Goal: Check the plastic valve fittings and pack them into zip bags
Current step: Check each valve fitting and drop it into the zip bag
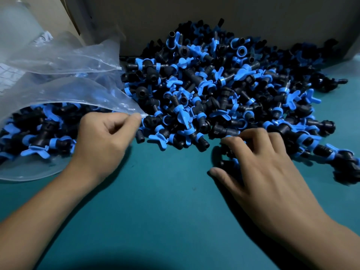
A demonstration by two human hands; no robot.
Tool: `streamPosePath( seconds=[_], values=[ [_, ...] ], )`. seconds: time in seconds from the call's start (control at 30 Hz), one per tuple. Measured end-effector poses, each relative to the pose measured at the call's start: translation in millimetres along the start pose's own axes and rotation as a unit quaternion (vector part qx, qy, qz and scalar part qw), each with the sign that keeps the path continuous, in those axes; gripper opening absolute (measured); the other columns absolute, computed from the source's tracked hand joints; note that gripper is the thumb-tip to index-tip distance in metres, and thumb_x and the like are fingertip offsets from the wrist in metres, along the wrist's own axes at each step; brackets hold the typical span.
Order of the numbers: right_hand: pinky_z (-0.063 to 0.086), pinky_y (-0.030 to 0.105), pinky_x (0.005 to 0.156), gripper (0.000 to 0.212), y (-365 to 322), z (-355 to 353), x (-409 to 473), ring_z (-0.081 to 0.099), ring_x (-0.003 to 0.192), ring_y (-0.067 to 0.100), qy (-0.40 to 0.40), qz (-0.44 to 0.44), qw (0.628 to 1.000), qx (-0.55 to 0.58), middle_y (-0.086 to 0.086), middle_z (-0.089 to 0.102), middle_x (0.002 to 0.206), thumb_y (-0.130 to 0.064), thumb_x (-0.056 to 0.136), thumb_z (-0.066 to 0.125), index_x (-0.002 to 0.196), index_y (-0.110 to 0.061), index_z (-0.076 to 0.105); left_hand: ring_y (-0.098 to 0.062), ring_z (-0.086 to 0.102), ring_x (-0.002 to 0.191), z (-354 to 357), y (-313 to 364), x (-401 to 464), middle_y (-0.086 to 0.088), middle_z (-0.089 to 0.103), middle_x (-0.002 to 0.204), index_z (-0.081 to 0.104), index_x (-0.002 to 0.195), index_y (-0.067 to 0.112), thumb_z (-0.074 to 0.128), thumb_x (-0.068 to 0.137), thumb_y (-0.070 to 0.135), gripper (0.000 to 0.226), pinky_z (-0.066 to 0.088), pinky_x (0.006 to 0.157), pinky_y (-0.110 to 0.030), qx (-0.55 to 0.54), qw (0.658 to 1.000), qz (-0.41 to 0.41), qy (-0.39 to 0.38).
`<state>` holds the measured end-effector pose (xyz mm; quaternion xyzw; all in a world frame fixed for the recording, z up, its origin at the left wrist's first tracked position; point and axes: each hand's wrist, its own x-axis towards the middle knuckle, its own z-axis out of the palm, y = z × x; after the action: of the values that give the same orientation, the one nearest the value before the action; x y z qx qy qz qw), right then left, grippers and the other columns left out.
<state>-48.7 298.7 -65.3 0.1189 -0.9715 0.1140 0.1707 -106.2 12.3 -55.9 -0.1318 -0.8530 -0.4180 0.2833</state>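
Teal desk [165, 201] carries a big loose heap of valve fittings [214, 84], black bodies with blue handles, piled against a grey-brown board [175, 20] at the back. Clear zip bag [64, 90] lies on its side at the left, mouth facing the heap, already partly filled with the same fittings. Left hand [105, 141] has fingers curled, thumb and forefinger pinching the lower right corner of the bag's mouth, right beside the heap's edge. Right hand [259, 164] lies palm down at the heap's near edge, fingers bent over a few fittings, thumb spread out toward the left; fittings sit under the fingers, but cannot tell if any is actually gripped. More clear plastic [21, 30] is bunched at the upper left behind the bag. Both forearms are bare.
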Motion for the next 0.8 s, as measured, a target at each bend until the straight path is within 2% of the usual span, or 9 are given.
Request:
streamPosePath(
  seconds=[0.1,0.2,0.23,0.3,0.37,0.5,0.6,0.7,0.8],
  values=[
    [0.047,0.036,0.094,0.045,2.1,-0.7,-0.9,0.045,0.115,0.022,-0.015,-0.028,0.998,0.061,-0.003,0.048,0.123,-0.055,0.090,0.067,0.125,-0.027,0.062,-0.006,0.033,0.044,5.2,4.5,-8.6,0.007,0.040,0.046,0.056,0.053,0.015,0.060,0.101,0.036,0.053,0.028,0.048,-0.023,-0.036,0.993,0.041,-0.101],
    [0.044,0.022,0.093,0.033,1.6,-2.7,0.3,0.055,0.108,0.013,0.012,-0.046,0.986,0.160,-0.010,0.052,0.118,-0.039,0.088,0.072,0.117,-0.026,0.065,-0.003,0.049,0.050,11.9,14.3,-13.2,0.012,0.061,0.059,0.078,0.082,0.019,0.064,0.096,0.040,0.029,0.038,0.053,-0.019,-0.070,0.976,0.053,-0.202],
    [0.045,0.019,0.091,0.028,0.3,-3.3,1.2,0.059,0.104,0.011,0.031,-0.057,0.980,0.189,-0.009,0.055,0.115,-0.032,0.088,0.073,0.113,-0.023,0.067,-0.007,0.055,0.056,14.7,17.3,-13.4,0.012,0.066,0.069,0.080,0.098,0.022,0.066,0.094,0.042,0.025,0.043,0.057,-0.021,-0.075,0.966,0.053,-0.242],
    [0.048,0.019,0.087,0.017,-2.9,-5.1,2.3,0.064,0.097,0.012,0.066,-0.089,0.967,0.231,-0.006,0.063,0.107,-0.024,0.091,0.076,0.105,-0.018,0.069,-0.018,0.058,0.066,20.0,20.3,-13.9,0.006,0.068,0.088,0.072,0.125,0.029,0.072,0.090,0.047,0.039,0.050,0.065,-0.029,-0.075,0.948,0.058,-0.305],
    [0.050,0.023,0.081,0.022,-5.6,-5.7,1.5,0.066,0.094,0.013,0.060,-0.109,0.958,0.260,-0.006,0.067,0.104,-0.022,0.090,0.084,0.105,-0.017,0.070,-0.022,0.056,0.071,21.9,21.2,-15.5,0.004,0.066,0.096,0.063,0.136,0.031,0.077,0.088,0.048,0.053,0.051,0.069,-0.032,-0.098,0.938,0.062,-0.327],
    [0.055,0.024,0.083,0.043,-6.7,-1.9,-0.9,0.070,0.103,0.005,0.010,-0.078,0.943,0.323,-0.015,0.072,0.111,-0.025,0.079,0.095,0.112,-0.022,0.067,-0.020,0.060,0.064,24.4,25.4,-19.1,0.008,0.064,0.085,0.062,0.126,0.034,0.083,0.084,0.051,0.050,0.048,0.058,-0.026,-0.113,0.944,0.078,-0.301],
    [0.059,0.024,0.090,0.036,-5.4,-0.3,0.0,0.073,0.112,0.008,0.011,-0.080,0.913,0.399,-0.015,0.073,0.118,-0.022,0.085,0.092,0.110,-0.022,0.067,-0.022,0.064,0.070,26.3,29.0,-21.8,0.005,0.070,0.092,0.062,0.121,0.033,0.085,0.081,0.051,0.050,0.045,0.053,-0.021,-0.097,0.955,0.079,-0.270],
    [0.061,0.031,0.096,0.027,-0.1,4.8,4.1,0.073,0.114,0.014,0.007,-0.051,0.904,0.425,-0.012,0.074,0.115,-0.014,0.087,0.088,0.105,-0.022,0.071,-0.019,0.067,0.074,29.4,30.1,-20.1,0.005,0.071,0.091,0.069,0.113,0.031,0.088,0.081,0.041,0.039,0.051,0.058,-0.031,-0.103,0.953,0.065,-0.278],
    [0.062,0.032,0.094,0.026,4.5,9.2,6.6,0.077,0.102,0.015,0.000,0.015,0.888,0.460,-0.008,0.078,0.106,-0.015,0.086,0.086,0.106,-0.028,0.075,-0.019,0.064,0.072,28.7,28.3,-16.9,0.007,0.069,0.087,0.073,0.105,0.030,0.084,0.084,0.034,0.024,0.051,0.065,-0.038,-0.084,0.957,0.070,-0.268]
  ],
)
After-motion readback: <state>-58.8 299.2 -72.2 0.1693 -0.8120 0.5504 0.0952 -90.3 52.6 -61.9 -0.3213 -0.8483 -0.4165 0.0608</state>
